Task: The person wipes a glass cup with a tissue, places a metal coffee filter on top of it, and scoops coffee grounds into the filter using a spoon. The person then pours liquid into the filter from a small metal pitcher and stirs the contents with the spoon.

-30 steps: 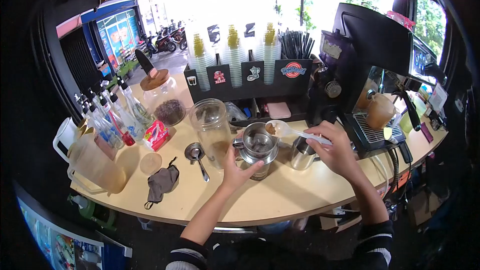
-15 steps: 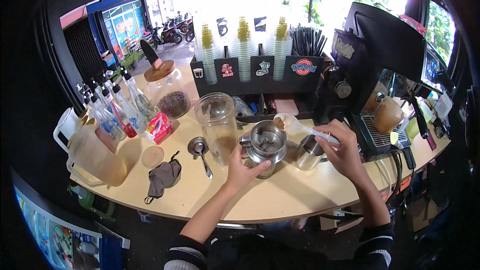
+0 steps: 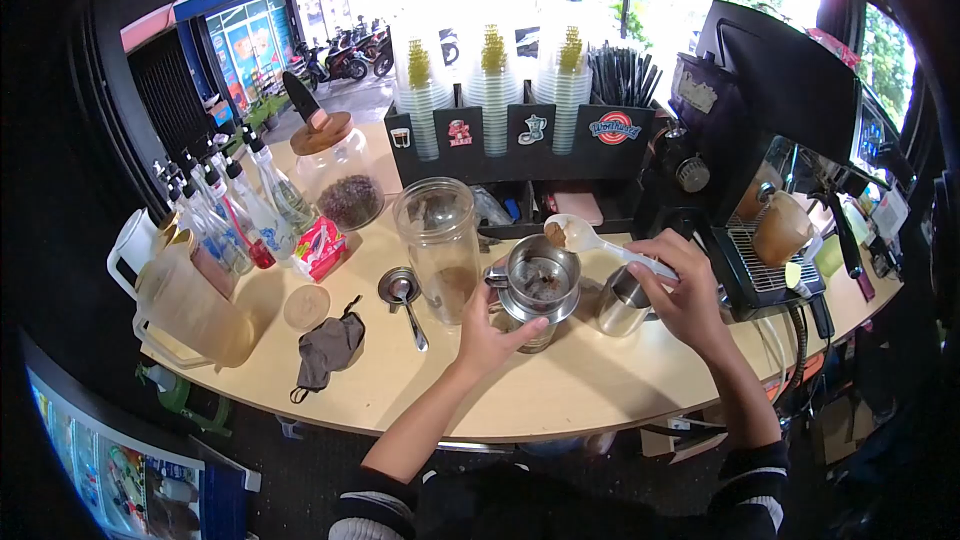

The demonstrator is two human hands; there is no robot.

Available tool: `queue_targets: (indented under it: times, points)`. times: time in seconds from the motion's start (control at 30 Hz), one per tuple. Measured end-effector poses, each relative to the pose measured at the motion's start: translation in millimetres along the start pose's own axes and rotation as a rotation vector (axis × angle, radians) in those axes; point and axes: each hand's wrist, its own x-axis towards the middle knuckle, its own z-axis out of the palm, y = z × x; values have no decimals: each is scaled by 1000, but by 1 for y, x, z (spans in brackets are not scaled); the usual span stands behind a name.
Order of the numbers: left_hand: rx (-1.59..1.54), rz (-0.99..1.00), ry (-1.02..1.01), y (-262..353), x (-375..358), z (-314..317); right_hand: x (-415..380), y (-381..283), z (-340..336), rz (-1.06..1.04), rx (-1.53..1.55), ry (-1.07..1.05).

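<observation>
My left hand (image 3: pixel 488 338) is closed around the lower part of a metal coffee drip filter (image 3: pixel 561 302), which sits on a small glass (image 3: pixel 540 339). A little dark residue shows inside the filter's open top. Between the fingers of my right hand (image 3: pixel 688 285) is the handle of a white plastic spoon (image 3: pixel 600 246). The spoon's bowl is over the filter's far rim and carries brown powder (image 3: pixel 556 234). Below my right hand stands a metal pitcher (image 3: pixel 622 312). A tall clear jar (image 3: pixel 440 250) with some brown powder low inside is left of the filter.
A metal spoon (image 3: pixel 414 322) rests in a small round metal piece left of the jar. Further left are a dark cloth mask (image 3: pixel 328 352), a round lid (image 3: pixel 306 308), pump bottles (image 3: pixel 240 220) and a plastic jug (image 3: pixel 190 305). An espresso machine (image 3: pixel 760 90) stands right, a cup rack (image 3: pixel 500 175) behind.
The spoon's bowl is slightly higher and farther back relative to the filter's rim. My left hand keeps its grip on the filter. The whole view has shifted a little.
</observation>
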Motion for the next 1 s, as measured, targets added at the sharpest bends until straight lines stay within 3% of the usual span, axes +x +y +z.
queue_targets:
  times: [1.0]
  points:
    - [0,-3,-14,5,1,0,-2,2,-1,23,-9,7]
